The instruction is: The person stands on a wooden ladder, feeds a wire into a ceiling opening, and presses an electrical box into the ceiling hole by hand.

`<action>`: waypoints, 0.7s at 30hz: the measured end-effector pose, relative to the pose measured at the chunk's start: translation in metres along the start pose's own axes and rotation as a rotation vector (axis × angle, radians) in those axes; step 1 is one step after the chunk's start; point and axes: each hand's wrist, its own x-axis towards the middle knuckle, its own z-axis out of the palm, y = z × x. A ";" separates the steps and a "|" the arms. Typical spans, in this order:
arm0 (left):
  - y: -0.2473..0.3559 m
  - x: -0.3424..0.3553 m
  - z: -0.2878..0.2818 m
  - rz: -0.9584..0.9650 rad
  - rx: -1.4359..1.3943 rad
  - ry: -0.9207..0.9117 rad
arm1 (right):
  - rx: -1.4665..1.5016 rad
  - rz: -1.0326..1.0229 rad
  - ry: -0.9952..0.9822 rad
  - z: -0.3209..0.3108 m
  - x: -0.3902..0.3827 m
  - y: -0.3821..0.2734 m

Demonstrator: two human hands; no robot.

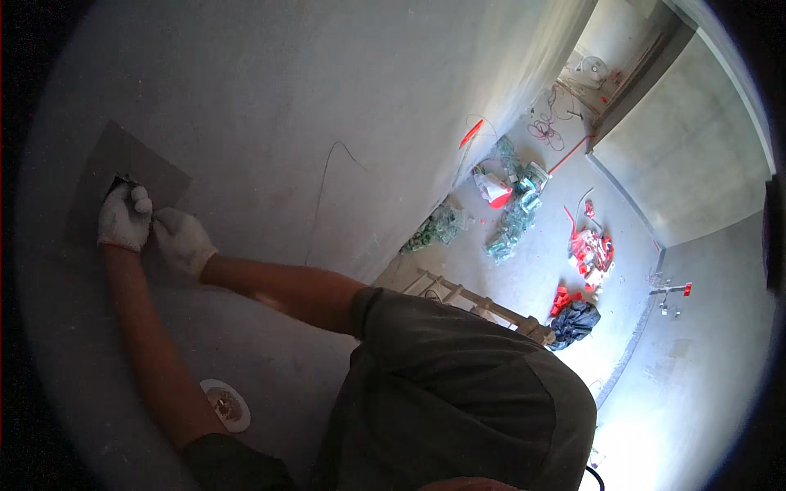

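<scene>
A darker square patch (160,164) marks the grey surface at the far left, with a small dark opening (121,182) in it. My left hand (124,219), in a white glove, is raised against the opening with its fingers curled; what lies within them is hidden. Just to its right, my right hand (184,243), gloved in white too, has its fingertips pinched together close beside the left palm. Any small thing between those fingertips is too small to make out. Both bare forearms reach up to the patch.
A white-rimmed round fitting (233,409) sits near my left forearm. A thin dark wire or line (321,192) crosses the grey surface. Below are a ladder (467,296), clear green plastic wrap (516,225), red and white scraps (591,250), a black bag (575,323) and a fan (591,69).
</scene>
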 end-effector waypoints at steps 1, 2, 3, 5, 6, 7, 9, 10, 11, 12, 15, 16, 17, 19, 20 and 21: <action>-0.002 -0.003 -0.007 0.100 0.253 0.064 | -0.100 -0.030 -0.109 -0.011 0.006 -0.005; -0.002 -0.006 0.018 0.096 0.255 0.040 | -0.212 -0.067 -0.183 -0.026 0.016 -0.005; -0.004 -0.010 0.041 0.098 0.201 0.214 | -0.221 -0.070 -0.161 -0.034 0.021 -0.006; -0.003 -0.018 0.052 0.105 0.146 0.395 | -0.228 0.033 -0.249 -0.038 0.024 -0.016; -0.004 -0.019 0.040 0.147 0.329 0.398 | -0.230 0.032 -0.242 -0.039 0.021 -0.018; -0.004 -0.022 0.036 0.195 0.512 0.398 | -0.270 0.025 -0.264 -0.036 0.018 -0.020; -0.016 -0.024 0.049 0.292 0.540 0.447 | -0.315 0.018 -0.263 -0.037 0.020 -0.017; -0.019 -0.026 0.051 0.390 0.565 0.519 | -0.253 0.040 -0.273 -0.036 0.020 -0.018; -0.018 -0.025 0.054 0.391 0.570 0.508 | -0.190 0.062 -0.282 -0.038 0.021 -0.016; -0.013 -0.022 0.056 0.322 0.468 0.462 | -0.190 0.060 -0.269 -0.041 0.022 -0.015; 0.000 -0.001 0.012 0.136 0.156 0.277 | -0.125 0.162 -0.296 -0.045 0.017 -0.014; 0.013 0.005 -0.009 0.029 -0.044 0.130 | -0.110 0.082 -0.275 -0.042 0.012 -0.012; 0.021 0.011 -0.030 0.033 -0.035 0.133 | -0.097 0.003 -0.248 -0.040 0.008 -0.010; 0.024 0.019 -0.050 -0.013 0.043 -0.010 | -0.098 0.065 -0.292 -0.038 0.004 -0.005; 0.023 0.022 -0.049 -0.020 0.048 -0.014 | -0.109 0.126 -0.336 -0.038 0.002 -0.003; 0.023 0.024 -0.049 -0.037 -0.023 0.053 | -0.106 0.130 -0.331 -0.035 -0.001 -0.001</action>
